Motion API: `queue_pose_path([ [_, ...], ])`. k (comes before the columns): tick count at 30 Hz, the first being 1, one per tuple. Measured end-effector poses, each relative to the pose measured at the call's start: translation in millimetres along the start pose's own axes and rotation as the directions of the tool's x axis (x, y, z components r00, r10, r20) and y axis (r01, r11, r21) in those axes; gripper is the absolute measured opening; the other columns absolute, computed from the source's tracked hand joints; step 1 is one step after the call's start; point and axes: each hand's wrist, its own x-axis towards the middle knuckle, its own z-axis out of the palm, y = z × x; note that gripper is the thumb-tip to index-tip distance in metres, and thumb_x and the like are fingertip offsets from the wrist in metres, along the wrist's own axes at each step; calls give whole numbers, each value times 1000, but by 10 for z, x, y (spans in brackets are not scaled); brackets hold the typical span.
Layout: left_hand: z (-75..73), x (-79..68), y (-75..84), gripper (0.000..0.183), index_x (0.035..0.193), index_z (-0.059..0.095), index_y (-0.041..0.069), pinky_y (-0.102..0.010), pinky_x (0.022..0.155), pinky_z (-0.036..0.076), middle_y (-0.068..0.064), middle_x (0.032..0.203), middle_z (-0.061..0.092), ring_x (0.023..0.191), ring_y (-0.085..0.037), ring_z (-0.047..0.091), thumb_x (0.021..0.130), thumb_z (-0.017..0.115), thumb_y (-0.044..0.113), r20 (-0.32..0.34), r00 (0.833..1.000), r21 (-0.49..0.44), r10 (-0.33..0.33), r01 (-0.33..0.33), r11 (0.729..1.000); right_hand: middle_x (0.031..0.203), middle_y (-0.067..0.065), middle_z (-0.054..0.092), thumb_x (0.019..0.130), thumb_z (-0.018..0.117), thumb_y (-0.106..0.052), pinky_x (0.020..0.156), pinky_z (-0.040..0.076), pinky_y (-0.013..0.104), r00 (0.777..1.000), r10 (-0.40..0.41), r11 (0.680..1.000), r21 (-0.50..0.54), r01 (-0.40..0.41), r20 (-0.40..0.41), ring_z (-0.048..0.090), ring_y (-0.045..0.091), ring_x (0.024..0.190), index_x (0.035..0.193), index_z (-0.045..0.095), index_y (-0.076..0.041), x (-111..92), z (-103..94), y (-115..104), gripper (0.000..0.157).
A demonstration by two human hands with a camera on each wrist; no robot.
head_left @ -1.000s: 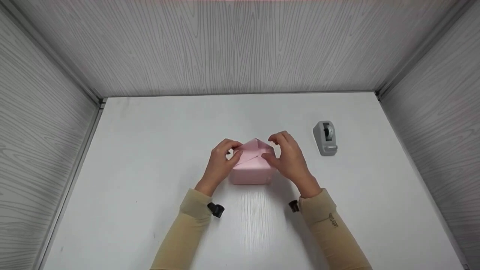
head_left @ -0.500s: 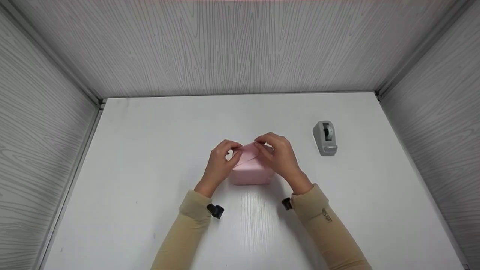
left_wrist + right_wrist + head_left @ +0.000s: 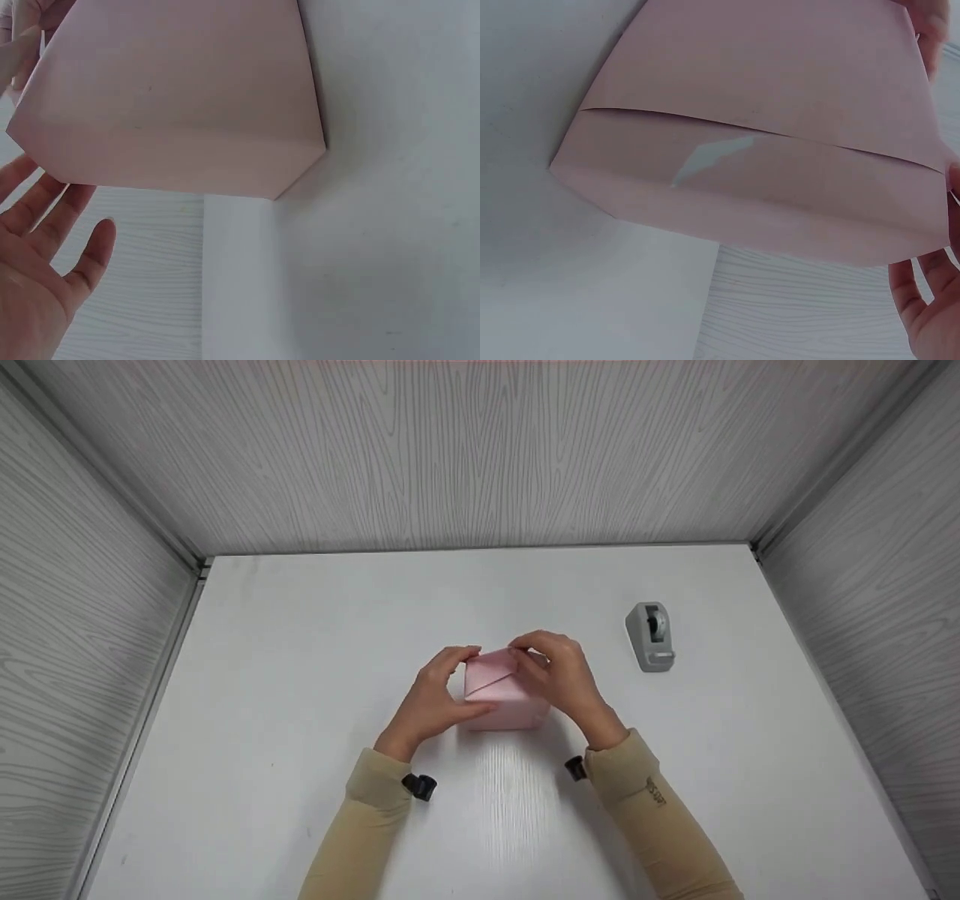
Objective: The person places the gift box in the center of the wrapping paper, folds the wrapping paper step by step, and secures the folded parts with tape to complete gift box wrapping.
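A small box wrapped in pink paper (image 3: 514, 715) stands mid-table in the head view. On its upper side, the folded paper flap (image 3: 493, 665) shows a slanting edge. My left hand (image 3: 427, 701) grips the box at its left, thumb along the near face and fingers at the far left corner. From the right, my right hand (image 3: 564, 675) pinches the flap near its tip, thumb and index finger together. In the right wrist view, a shiny strip (image 3: 709, 157) crosses the wrapping near a long paper seam. The box's underside is hidden.
A grey tape dispenser (image 3: 651, 637) with a roll in it stands on the white table (image 3: 300, 622), right of the box and farther back. Grey wood-grain panels (image 3: 480, 457) wall the table at the back and both sides.
My right hand has come in over the box and now pinches the flap. The left thumb has moved from the top down to the near face, and the left arm has shifted slightly left.
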Motion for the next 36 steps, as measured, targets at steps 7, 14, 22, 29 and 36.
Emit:
queue_pose_path([
  [7,15,-21,-24,67,131,57,7,-35,102,42,-4,126,58,118,-11,52,75,87,29,-11,999,32,32,-32,999,94,2,74,86,74,-4,85,50,39,993,-106,993,-51,109,47,67,19,89,95,76,-8,-92,-25,21,10],
  [14,22,-70,-15,58,125,64,4,-31,101,43,-2,127,58,120,-13,54,78,84,32,-36,997,71,71,-69,995,96,1,74,84,78,-10,84,48,41,959,-278,950,-131,283,56,69,15,90,93,78,-7,-188,-27,31,9],
  [22,49,-117,21,51,125,68,9,-48,97,46,-10,133,56,120,-24,56,83,78,37,-18,995,215,93,-87,973,102,2,73,85,77,-11,87,47,42,952,-277,927,-226,301,132,67,17,99,96,79,-8,-276,-46,-4,12],
  [29,75,-150,71,46,124,69,9,-47,99,44,-9,137,55,129,-24,49,87,74,36,-3,987,376,162,-149,914,113,1,70,86,76,-14,93,44,45,955,-216,938,-229,261,205,62,17,111,101,78,-11,-361,-71,-12,15],
  [36,112,-181,145,37,120,69,9,-44,101,42,-7,133,60,132,-24,47,90,72,30,14,969,481,249,-225,848,122,4,66,82,81,-15,98,41,47,970,-161,959,-203,197,183,58,19,118,110,74,-9,-441,-135,62,29],
])
